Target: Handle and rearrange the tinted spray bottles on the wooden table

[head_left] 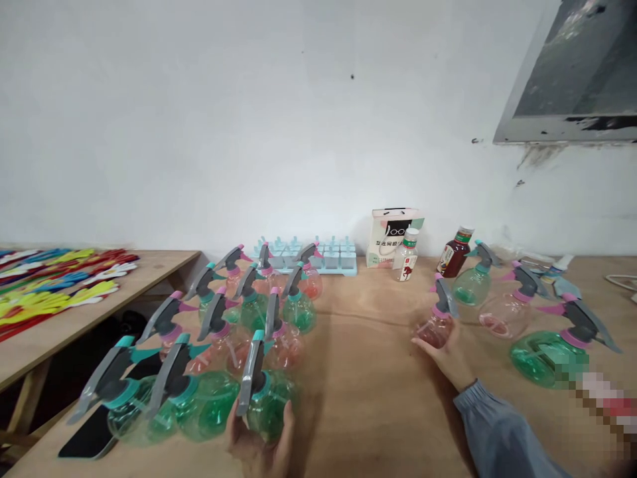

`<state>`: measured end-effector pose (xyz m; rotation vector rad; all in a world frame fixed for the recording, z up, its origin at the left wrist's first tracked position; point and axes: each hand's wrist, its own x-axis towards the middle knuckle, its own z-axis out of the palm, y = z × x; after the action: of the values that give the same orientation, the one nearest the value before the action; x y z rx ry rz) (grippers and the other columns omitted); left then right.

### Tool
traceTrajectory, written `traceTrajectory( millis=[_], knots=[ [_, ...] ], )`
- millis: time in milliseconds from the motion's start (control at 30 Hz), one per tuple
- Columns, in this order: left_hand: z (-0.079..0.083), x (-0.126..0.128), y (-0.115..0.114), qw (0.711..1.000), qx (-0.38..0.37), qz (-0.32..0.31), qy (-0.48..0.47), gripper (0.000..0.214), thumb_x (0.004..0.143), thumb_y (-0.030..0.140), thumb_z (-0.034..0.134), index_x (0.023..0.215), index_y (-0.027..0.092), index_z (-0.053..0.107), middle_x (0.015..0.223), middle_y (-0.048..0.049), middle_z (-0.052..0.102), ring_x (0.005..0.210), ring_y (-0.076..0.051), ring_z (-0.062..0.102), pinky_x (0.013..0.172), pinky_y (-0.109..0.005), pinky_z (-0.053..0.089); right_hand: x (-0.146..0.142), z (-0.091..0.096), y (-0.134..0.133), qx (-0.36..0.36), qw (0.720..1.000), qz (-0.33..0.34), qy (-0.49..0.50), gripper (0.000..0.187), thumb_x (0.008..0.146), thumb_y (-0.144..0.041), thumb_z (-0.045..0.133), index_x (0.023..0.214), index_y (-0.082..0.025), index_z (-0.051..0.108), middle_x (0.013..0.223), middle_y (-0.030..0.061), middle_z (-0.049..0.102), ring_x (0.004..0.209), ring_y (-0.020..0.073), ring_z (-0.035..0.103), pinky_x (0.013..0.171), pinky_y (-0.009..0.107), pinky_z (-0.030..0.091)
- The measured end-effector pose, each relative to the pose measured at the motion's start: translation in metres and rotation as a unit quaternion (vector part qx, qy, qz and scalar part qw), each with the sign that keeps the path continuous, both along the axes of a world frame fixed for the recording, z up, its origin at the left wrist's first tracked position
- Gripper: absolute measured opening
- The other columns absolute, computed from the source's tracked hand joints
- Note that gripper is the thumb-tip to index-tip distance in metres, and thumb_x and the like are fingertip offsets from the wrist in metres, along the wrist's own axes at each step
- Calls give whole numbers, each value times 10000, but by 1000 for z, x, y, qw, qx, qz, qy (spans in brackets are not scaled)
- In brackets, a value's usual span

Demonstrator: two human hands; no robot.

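At the front of the left group, my left hand (pixel 261 441) is closed around the body of a green spray bottle (pixel 271 401) with a grey and teal trigger head. My right hand (pixel 450 355) grips a pink spray bottle (pixel 432 330) with a grey and pink head, on the right half of the table. Left of and behind my left hand stand several green and pink spray bottles in rows, among them a green one (pixel 206 405) right beside it. Past my right hand are a clear pink spray bottle (pixel 505 315) and a green one with a pink collar (pixel 542 358).
A light blue ice-pop mould (pixel 341 259) stands by the wall, with a paper bag (pixel 381 242), a clear bottle (pixel 407 255) and a dark red bottle (pixel 454 253) farther right. A black phone (pixel 89 435) lies at the front left. Colourful gloves (pixel 64 285) cover another table.
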<state>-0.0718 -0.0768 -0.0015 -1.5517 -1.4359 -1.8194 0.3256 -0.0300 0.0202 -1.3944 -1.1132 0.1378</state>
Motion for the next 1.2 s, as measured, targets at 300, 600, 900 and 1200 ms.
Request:
traceTrajectory(
  millis=[300, 600, 900, 1200],
  knots=[
    [7, 4, -3, 1000, -22, -10, -4, 814, 777, 371, 722, 1476, 293, 311, 1222, -85, 559, 998, -285, 644, 814, -455, 572, 56, -3, 64, -114, 976, -184, 10, 1058, 460, -794, 744, 1209, -112, 438, 1225, 266, 592, 1116, 397, 599, 942, 532, 484],
    [13, 6, -7, 999, -50, -8, -12, 699, 780, 446, 712, 1392, 256, 431, 1044, -67, 610, 891, -270, 646, 756, -463, 565, 61, 19, 96, -147, 938, -311, -50, 977, 664, -776, 641, 1252, -16, 466, 1220, 341, 550, 1212, 468, 496, 1013, 582, 375],
    [9, 13, -15, 975, -95, -157, 127, 744, 731, 388, 734, 1390, 227, 429, 1138, -141, 672, 975, -344, 692, 748, -513, 621, 42, 30, 75, -46, 954, -296, 0, 1146, 584, -791, 697, 1342, -10, 340, 1331, 345, 416, 1285, 494, 372, 1074, 655, 284],
    [39, 71, -3, 915, -184, -271, 235, 704, 899, 353, 585, 1513, 205, 275, 1297, -176, 617, 1161, -302, 639, 891, -464, 571, -73, 46, -2, 52, 976, 194, -85, 669, 767, -619, 676, 1285, -219, 534, 1228, 127, 627, 1098, 301, 620, 1012, 488, 477]
  ],
)
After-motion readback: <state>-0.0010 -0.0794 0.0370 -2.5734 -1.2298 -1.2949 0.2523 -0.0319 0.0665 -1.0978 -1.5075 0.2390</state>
